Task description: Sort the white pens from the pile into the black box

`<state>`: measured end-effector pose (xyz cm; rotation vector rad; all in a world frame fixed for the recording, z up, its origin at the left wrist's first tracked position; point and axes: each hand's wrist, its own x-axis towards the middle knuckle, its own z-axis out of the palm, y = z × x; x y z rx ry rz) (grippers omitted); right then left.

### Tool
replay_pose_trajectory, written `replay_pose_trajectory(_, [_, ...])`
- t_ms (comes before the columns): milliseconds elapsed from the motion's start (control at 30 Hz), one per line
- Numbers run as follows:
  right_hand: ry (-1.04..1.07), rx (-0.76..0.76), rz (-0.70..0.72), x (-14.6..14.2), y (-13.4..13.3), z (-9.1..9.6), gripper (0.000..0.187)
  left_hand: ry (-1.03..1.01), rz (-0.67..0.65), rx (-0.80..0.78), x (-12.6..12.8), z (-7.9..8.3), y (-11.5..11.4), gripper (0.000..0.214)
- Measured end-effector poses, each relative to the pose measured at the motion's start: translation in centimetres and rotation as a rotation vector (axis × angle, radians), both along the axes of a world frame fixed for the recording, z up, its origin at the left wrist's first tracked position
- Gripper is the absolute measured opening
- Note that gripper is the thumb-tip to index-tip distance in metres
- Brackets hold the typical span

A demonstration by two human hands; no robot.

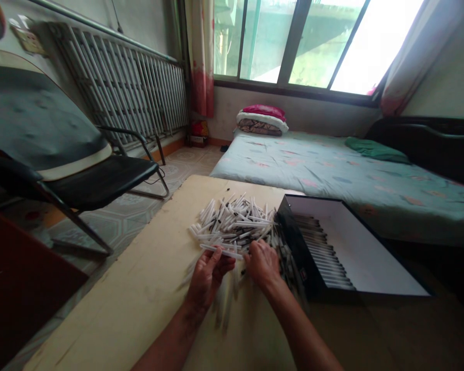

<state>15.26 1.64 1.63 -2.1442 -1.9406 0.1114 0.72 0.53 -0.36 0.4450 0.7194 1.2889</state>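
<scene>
Together, left hand (209, 275), right hand (263, 265), loose pens (232, 224).

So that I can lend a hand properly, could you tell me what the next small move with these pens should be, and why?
Probably align the pens by the left hand and lay them in the open black box, since the pens already there lie in neat parallel rows.

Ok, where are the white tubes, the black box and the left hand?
White tubes (232, 224): head view, middle of the pile.
Black box (294, 242): head view, its black side wall.
Left hand (208, 275): head view, back of the hand.
</scene>
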Motion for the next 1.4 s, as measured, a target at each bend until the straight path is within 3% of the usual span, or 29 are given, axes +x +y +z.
replay_pose_trajectory(167, [0.775, 0.263, 0.085, 1.5, -2.5, -1.5, 0.010, 0.051, 0.022, 0.013, 0.2, 0.2, -0.2, 0.027])
replay_pose_trajectory(300, [1.051, 0.331, 0.083, 1.1, -4.6, -2.3, 0.015, 0.097, 0.018, 0.034, 0.5, 0.1, -0.4, 0.028])
replay_pose_trajectory(633, [1.065, 0.415, 0.123, -0.3, -5.4, -2.7, 0.011, 0.156, -0.035, 0.057, 0.7, -0.2, -0.5, 0.029])
replay_pose_trajectory(833, [1.180, 0.368, 0.102, -0.2, -5.4, -3.3, 0.016, 0.154, -0.033, 0.070, 0.7, -0.2, -0.5, 0.030])
replay_pose_trajectory(1100, [1.321, 0.326, 0.028, -0.4, -5.4, -2.7, 0.021, 0.134, -0.079, 0.096, 0.7, -0.2, -0.5, 0.029])
replay_pose_trajectory(1200, [1.271, 0.294, 0.024, -0.2, -5.4, -3.1, 0.024, 0.150, -0.092, 0.124, 0.7, -0.1, -0.6, 0.027])
replay_pose_trajectory(1400, [0.956, 0.319, 0.062, 0.2, -5.6, -3.8, 0.038, 0.168, -0.095, 0.126, 0.7, 0.1, -0.7, 0.026])
